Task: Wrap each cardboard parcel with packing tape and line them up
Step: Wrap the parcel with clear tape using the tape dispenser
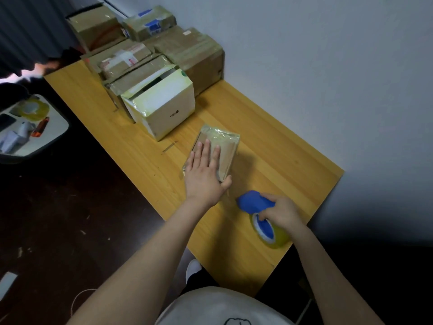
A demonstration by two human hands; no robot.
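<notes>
Parcel (225, 146) is lying flat in the middle of the table (293, 165), already shiny with tape. The left hand (203, 177) is spread on top with fingers straight, probably to pin it and smooth the wrap down. The right hand (281, 211) is curled round the blue tape dispenser (254, 202) just beside it, handy for another pass. Taped boxes (168, 66) are lined up by the wall.

- parcels (150, 55) are stacked at the table's (281, 148) far end, by the wall
- one box (161, 102) is set just in front of them
- a flat parcel (226, 148) is laid mid-table
- the tape dispenser (254, 202) is kept right of it, toward the near edge
</notes>
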